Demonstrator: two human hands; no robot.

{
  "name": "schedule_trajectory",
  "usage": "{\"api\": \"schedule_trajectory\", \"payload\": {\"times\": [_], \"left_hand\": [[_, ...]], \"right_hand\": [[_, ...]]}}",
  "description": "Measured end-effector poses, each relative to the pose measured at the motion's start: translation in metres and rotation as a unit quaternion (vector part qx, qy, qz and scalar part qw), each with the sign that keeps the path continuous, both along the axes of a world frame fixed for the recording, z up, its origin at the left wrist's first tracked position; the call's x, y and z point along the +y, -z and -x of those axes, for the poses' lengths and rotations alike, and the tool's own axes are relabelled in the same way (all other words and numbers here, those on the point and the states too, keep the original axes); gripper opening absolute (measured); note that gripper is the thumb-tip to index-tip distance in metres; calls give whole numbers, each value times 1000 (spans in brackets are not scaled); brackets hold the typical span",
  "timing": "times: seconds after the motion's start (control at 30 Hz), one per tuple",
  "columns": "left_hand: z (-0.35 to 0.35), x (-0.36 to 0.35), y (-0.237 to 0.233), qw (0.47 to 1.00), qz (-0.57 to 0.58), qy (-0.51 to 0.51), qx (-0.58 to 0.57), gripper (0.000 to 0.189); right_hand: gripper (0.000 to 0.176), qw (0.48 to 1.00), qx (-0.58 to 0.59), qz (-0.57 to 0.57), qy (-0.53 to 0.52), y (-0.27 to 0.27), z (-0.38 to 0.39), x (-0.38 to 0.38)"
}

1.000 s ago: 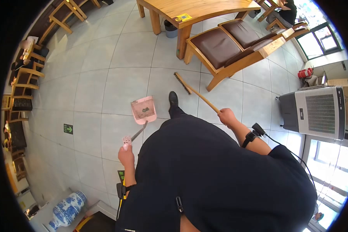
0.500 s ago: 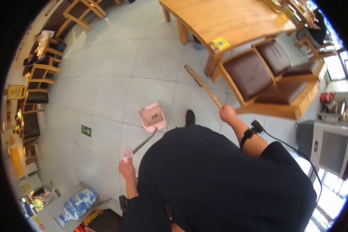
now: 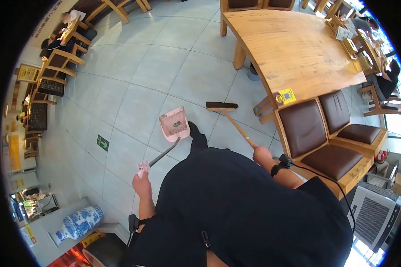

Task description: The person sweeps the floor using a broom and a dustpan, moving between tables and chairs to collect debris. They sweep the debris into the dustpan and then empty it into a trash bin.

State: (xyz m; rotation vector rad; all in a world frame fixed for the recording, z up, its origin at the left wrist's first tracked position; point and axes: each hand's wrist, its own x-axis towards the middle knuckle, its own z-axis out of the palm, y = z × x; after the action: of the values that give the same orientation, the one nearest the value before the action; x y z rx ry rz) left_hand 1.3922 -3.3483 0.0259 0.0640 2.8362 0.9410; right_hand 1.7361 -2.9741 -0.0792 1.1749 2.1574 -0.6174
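Observation:
My left hand (image 3: 142, 183) is closed round the upper end of a long-handled pink dustpan (image 3: 174, 125). Some dark debris lies in the pan, which is near the floor in front of me. In my right hand (image 3: 263, 155) is the wooden handle of a broom (image 3: 222, 106). The broom's dark bristles point away from me, right of the dustpan and left of the table leg. One dark shoe (image 3: 194, 129) shows beside the dustpan's right edge.
A wooden table (image 3: 298, 49) and brown padded chairs (image 3: 303, 127) stand on the right. An air cooler (image 3: 376, 213) is at the lower right, a blue-white vase (image 3: 80, 221) at the lower left. Seated people (image 3: 387, 80) are at the far right and upper left.
The view has shifted, with the table and chairs showing lower and further right. The broom head has turned crosswise and moved nearer the dustpan. A foot has come beside the pan.

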Motion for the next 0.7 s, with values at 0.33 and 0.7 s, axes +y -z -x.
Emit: {"api": "schedule_trajectory", "payload": {"times": [0.33,0.7], "left_hand": [[135,126,1,996,46,67,-21,32],[265,201,-5,993,15,115,-29,31]], "right_hand": [[28,1000,-2,-7,16,-3,113,53],[25,994,41,-99,27,-7,257,129]]}}
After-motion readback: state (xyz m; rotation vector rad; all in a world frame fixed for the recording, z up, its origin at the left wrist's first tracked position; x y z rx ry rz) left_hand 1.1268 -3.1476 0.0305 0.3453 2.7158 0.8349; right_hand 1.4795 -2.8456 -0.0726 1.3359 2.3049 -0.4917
